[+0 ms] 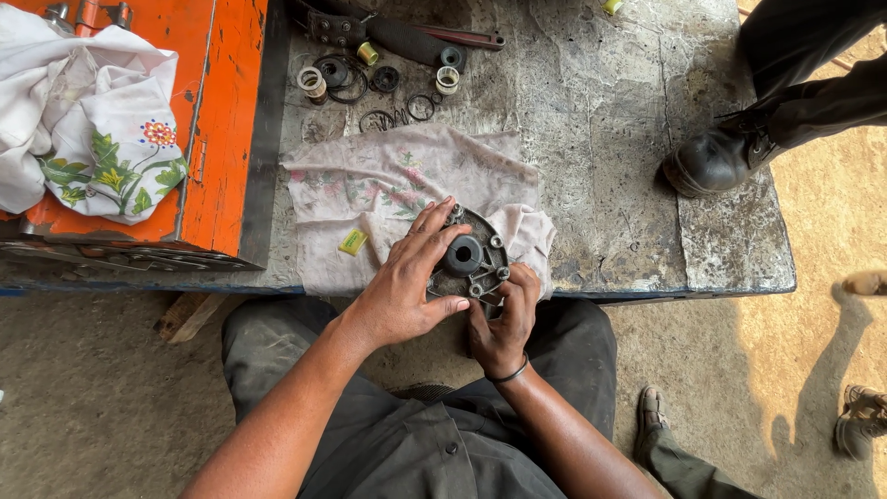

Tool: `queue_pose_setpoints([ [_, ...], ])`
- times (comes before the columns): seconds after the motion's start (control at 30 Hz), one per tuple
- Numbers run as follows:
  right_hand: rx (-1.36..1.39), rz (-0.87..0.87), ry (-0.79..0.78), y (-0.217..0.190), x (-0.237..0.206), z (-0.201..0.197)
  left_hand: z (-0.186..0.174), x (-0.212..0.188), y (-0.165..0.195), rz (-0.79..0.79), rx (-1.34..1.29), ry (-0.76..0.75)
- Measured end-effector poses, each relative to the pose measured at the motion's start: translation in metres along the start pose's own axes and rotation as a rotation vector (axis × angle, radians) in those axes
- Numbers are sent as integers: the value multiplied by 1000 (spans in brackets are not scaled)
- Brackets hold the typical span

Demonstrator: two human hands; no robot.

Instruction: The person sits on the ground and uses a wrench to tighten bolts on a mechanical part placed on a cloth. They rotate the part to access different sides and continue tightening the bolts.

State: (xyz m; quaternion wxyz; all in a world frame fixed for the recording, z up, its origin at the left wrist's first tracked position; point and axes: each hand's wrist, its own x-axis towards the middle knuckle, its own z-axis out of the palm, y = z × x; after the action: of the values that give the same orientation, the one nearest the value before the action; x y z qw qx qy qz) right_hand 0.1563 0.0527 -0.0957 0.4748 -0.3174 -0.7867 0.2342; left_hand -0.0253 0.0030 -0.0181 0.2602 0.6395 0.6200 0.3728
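Note:
A dark round metal plate [473, 261] with a raised central hub and several bolts lies on a faded flowered rag [388, 185] at the near edge of the bench. My left hand [407, 286] rests flat over the plate's left side, fingers spread towards the hub. My right hand [504, 319] grips the plate's near rim, thumb by a bolt. A thin dark band circles my right wrist.
An orange metal toolbox [222, 120] with a white flowered cloth [88, 129] fills the bench's left. Rings, seals and small cylinders [383, 83] lie at the back, with a dark-handled tool [416, 42]. Another person's black shoe [716, 157] stands on the bench's right; other feet are on the ground.

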Motion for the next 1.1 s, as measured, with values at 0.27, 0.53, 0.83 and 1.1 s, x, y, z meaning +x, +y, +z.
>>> queue_pose_setpoints([
  [0.27,-102,-65,-35,-2,-4,2,0,1,-1,0,-17,6],
  [0.53,-65,-56,3,-3,3,4,0,5,-2,-15,-45,9],
  [0.83,36,52,-15,-4,10,7,4,8,-5,-15,-76,76],
  [1.1,39,12,-9,7,16,12,5,13,-7,-75,-91,126],
])
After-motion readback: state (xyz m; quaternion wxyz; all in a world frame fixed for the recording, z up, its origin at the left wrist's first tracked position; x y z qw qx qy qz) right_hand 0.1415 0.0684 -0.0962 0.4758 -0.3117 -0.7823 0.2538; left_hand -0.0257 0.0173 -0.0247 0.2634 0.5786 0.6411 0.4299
